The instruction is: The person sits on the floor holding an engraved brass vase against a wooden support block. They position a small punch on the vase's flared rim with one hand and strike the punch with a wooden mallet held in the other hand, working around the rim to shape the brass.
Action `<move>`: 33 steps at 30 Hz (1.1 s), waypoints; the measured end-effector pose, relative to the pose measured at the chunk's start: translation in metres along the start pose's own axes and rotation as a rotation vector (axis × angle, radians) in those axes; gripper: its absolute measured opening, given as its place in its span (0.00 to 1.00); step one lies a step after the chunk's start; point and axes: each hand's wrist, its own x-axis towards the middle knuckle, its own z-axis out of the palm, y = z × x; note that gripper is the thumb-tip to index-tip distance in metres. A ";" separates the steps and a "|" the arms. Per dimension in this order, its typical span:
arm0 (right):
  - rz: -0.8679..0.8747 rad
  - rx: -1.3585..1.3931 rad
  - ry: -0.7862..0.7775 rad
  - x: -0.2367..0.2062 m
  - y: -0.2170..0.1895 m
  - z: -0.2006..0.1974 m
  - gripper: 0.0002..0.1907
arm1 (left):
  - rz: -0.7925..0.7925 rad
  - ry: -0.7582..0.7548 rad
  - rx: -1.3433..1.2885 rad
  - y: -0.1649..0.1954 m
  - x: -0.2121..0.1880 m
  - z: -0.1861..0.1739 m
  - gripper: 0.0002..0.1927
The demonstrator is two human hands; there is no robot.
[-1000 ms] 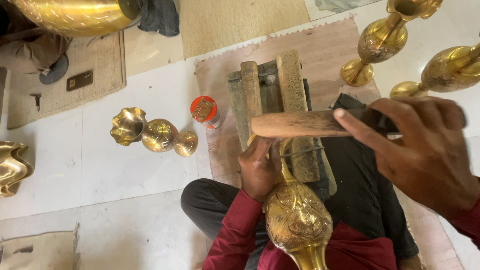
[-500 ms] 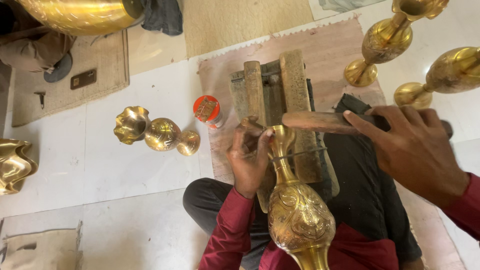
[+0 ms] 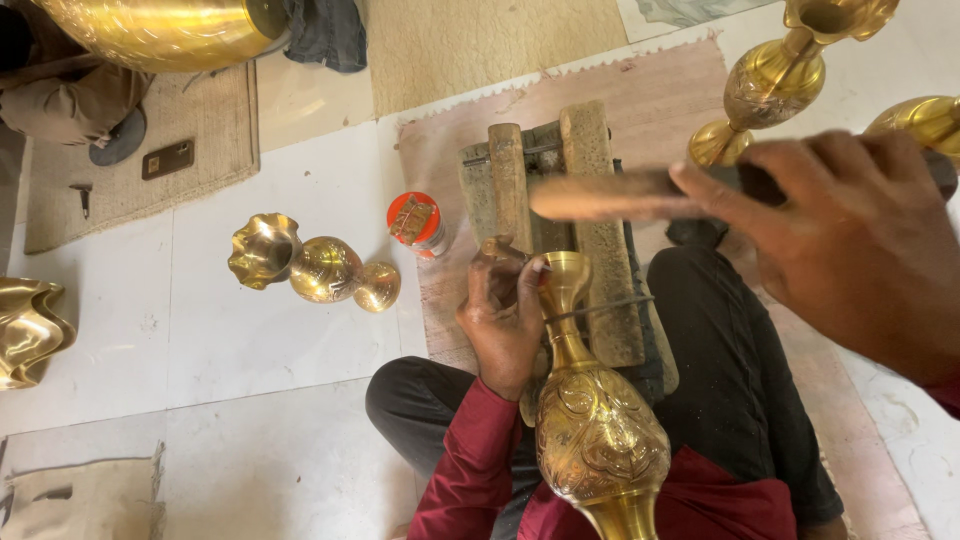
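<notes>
vase [image 3: 598, 430] on lap, can [image 3: 418, 222] left of block [image 3: 590, 200]

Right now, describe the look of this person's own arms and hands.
Both hands are bare: no gloves, and no rings or watch visible. The left hand comes out of a long dark red sleeve reaching the wrist. The right hand shows only a sliver of matching red cuff at the frame edge.

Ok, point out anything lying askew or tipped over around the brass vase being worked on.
One thing stands out: a small brass vase lies on its side on the white floor, left of the orange-lidded jar. The vases at top right stand upright. The vase across the wooden block is steadied by the left hand; that looks deliberate.
</notes>
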 end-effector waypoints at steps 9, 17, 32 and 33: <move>-0.037 0.283 0.143 0.029 -0.010 -0.042 0.36 | 0.036 -0.015 0.008 0.000 -0.001 0.002 0.16; -0.102 0.160 0.140 0.031 -0.007 -0.044 0.32 | -0.012 -0.050 0.097 0.008 0.004 -0.002 0.20; 0.179 0.323 0.076 -0.019 -0.008 -0.012 0.31 | 0.080 -0.440 0.200 0.021 0.045 -0.014 0.25; 0.154 0.174 0.066 -0.023 -0.010 -0.014 0.30 | 0.089 -0.470 0.200 0.022 0.048 -0.015 0.24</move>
